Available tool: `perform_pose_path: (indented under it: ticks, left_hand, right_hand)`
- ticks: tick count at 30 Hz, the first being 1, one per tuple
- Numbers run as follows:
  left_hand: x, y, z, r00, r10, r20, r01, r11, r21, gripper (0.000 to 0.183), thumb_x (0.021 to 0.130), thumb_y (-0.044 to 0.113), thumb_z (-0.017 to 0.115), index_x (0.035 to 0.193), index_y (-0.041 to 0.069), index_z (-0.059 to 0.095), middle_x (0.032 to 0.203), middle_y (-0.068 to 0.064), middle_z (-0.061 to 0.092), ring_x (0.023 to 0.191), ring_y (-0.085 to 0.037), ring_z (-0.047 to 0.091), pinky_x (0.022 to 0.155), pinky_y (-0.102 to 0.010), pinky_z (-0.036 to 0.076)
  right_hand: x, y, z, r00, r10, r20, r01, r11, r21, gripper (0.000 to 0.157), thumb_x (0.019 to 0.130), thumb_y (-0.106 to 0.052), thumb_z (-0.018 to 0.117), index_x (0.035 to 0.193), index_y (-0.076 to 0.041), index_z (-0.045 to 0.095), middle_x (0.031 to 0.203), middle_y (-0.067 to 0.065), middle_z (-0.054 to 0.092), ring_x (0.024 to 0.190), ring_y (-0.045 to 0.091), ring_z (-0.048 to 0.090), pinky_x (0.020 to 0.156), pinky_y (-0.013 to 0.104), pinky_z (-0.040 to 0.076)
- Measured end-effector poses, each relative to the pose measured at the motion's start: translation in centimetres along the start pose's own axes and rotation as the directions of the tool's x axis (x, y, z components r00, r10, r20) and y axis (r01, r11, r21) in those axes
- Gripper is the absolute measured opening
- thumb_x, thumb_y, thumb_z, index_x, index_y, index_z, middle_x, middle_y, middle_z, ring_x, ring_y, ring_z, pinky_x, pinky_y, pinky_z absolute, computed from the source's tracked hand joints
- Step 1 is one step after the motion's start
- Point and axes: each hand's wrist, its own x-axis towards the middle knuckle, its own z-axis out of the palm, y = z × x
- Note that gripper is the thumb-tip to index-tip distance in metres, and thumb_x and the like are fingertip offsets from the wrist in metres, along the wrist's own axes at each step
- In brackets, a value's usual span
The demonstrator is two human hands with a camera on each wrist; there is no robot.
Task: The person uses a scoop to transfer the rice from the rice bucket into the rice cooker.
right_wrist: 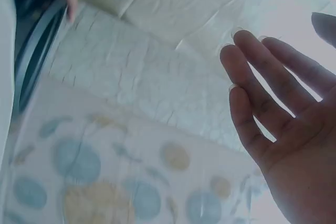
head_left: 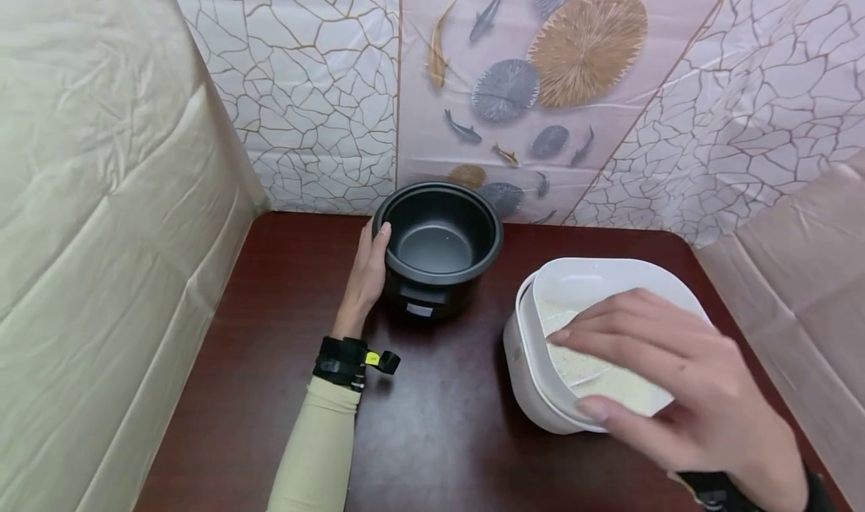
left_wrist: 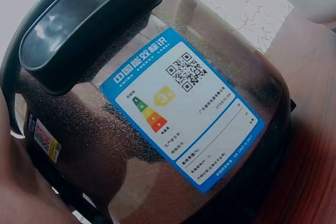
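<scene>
A black rice cooker [head_left: 432, 249] with its lid off and a bare dark bowl inside stands near the table's back edge. My left hand [head_left: 368, 268] grips its left side, thumb at the rim. The left wrist view shows the cooker's outer wall with a blue-edged energy label [left_wrist: 184, 108] and a protruding black handle [left_wrist: 92, 30]. At the right sits a white bin [head_left: 527, 362] holding pale grains that look like rice [head_left: 628, 388]. Over this bin hovers my right hand [head_left: 682, 377], fingers spread and slightly bent. Its palm [right_wrist: 310, 150] is bare in the right wrist view.
Everything stands on a dark red-brown table [head_left: 419, 437]. Patterned sheeting [head_left: 324, 84] rises behind it, and cream sheets [head_left: 101, 234] hang along the left and right sides. The bin stands near the table's right edge.
</scene>
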Motion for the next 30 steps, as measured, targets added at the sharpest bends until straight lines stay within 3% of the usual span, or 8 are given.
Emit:
perform_pose_path:
  ticks: [5,10,18,25,30]
  left_hand:
    - [0.1,-0.3,0.5,0.999,0.035,-0.036,-0.034,0.999,0.020,0.071,0.109,0.064,0.034,0.169,0.027,0.027,0.169,-0.002,0.030,0.153,-0.022,0.030,0.121,-0.058,0.026]
    - [0.1,-0.3,0.8,0.997,0.038,-0.066,-0.036,0.999,0.037,0.073,0.109,0.066,0.034,0.168,0.026,0.029,0.167,-0.001,0.033,0.152,-0.022,0.033,0.120,-0.058,0.028]
    - [0.1,-0.3,0.8,0.996,0.039,-0.075,-0.038,0.999,0.020,0.072,0.110,0.063,0.034,0.169,0.023,0.027,0.171,-0.001,0.030,0.155,-0.021,0.030,0.122,-0.056,0.026]
    - [-0.3,-0.4,0.5,0.996,0.035,-0.088,-0.033,0.999,0.023,0.071,0.110,0.064,0.034,0.168,0.023,0.030,0.169,0.000,0.032,0.154,-0.020,0.032,0.121,-0.055,0.028]
    - [-0.2,-0.5,0.6,0.995,0.052,-0.089,-0.050,0.998,0.023,0.069,0.110,0.063,0.035,0.168,0.024,0.031,0.168,0.001,0.034,0.153,-0.019,0.033,0.121,-0.054,0.028]
  right_hand:
    - [0.5,0.7,-1.9,0.995,0.101,-0.026,-0.104,0.989,-0.103,0.036,0.100,-0.026,0.075,0.099,0.010,0.077,0.092,0.018,0.075,0.086,0.023,0.067,0.099,0.025,0.047]
    - [-0.3,1.8,-3.2,0.974,0.226,0.005,-0.220,0.953,-0.210,0.038,0.104,-0.031,0.069,0.098,0.005,0.078,0.093,0.011,0.076,0.092,0.014,0.065,0.094,0.017,0.044]
    - [-2.2,4.4,-4.9,0.937,0.342,0.069,-0.301,0.894,-0.332,0.039,0.104,-0.038,0.066,0.103,-0.002,0.080,0.095,0.007,0.076,0.093,0.005,0.066,0.087,0.011,0.041]
    - [-3.6,6.0,-5.5,0.896,0.424,0.132,-0.348,0.854,-0.387,0.026,0.099,-0.032,0.072,0.109,-0.009,0.081,0.100,0.002,0.078,0.095,0.006,0.067,0.088,0.011,0.041]
    - [-4.5,6.9,-5.8,0.863,0.476,0.169,-0.380,0.832,-0.405,0.021,0.089,-0.017,0.080,0.109,-0.014,0.081,0.099,-0.004,0.077,0.093,0.008,0.068,0.088,0.012,0.042]
